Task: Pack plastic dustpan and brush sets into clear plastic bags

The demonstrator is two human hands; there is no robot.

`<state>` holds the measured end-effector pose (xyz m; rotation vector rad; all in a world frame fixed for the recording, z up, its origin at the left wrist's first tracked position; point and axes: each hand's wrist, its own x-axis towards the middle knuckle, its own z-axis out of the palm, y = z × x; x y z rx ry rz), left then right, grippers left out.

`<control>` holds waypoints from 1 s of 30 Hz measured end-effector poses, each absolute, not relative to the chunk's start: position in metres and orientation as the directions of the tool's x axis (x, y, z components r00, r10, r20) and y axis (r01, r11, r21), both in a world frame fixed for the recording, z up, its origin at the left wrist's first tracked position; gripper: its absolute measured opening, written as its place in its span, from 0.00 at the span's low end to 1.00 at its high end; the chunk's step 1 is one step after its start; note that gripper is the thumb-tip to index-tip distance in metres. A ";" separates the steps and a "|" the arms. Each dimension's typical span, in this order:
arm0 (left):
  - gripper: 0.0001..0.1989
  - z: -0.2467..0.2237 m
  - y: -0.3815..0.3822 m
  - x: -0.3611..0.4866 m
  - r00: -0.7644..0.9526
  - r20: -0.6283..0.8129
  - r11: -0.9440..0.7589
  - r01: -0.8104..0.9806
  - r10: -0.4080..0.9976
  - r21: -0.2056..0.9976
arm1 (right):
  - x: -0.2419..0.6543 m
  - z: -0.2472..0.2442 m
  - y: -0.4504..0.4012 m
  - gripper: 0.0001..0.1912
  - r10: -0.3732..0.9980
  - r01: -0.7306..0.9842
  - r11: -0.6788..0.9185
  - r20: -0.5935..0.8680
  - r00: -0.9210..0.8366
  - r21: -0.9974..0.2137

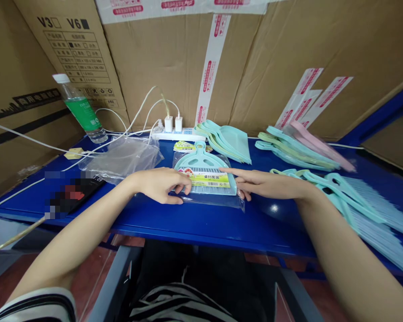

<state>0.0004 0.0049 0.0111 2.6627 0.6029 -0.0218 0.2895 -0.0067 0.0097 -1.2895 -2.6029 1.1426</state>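
Observation:
A light-blue dustpan (201, 159) with a matching brush lies inside a clear plastic bag (218, 201) on the blue table, in front of me. A yellow-green and white label card (211, 179) lies across its middle. My left hand (163, 184) rests at the bag's left side, fingers loosely bent and thumb apart from them. From the other side, my right hand (260, 184) reaches in with its index finger stretched onto the dustpan near the card's upper right corner. Its other fingers bend down at the bag's right edge.
Stacked dustpans (233, 141) stand behind, with more blue, green and pink dustpans (298, 147) to the right. Several brushes (369, 214) lie at far right. Clear bags (121, 156), a phone (83, 194), a bottle (82, 112) and a power strip (174, 134) with cables occupy the left and back.

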 end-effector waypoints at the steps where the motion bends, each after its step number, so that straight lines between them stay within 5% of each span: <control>1: 0.05 0.011 0.005 0.000 0.906 -0.105 -0.822 0.417 0.410 0.388 | 0.290 0.010 -0.007 0.37 0.694 0.680 0.394 -0.284 -0.661 -0.619; 30: 0.05 0.010 0.005 0.000 0.906 -0.090 -0.821 0.414 0.413 0.393 | 0.289 0.010 -0.007 0.37 0.707 0.682 0.367 -0.287 -0.647 -0.633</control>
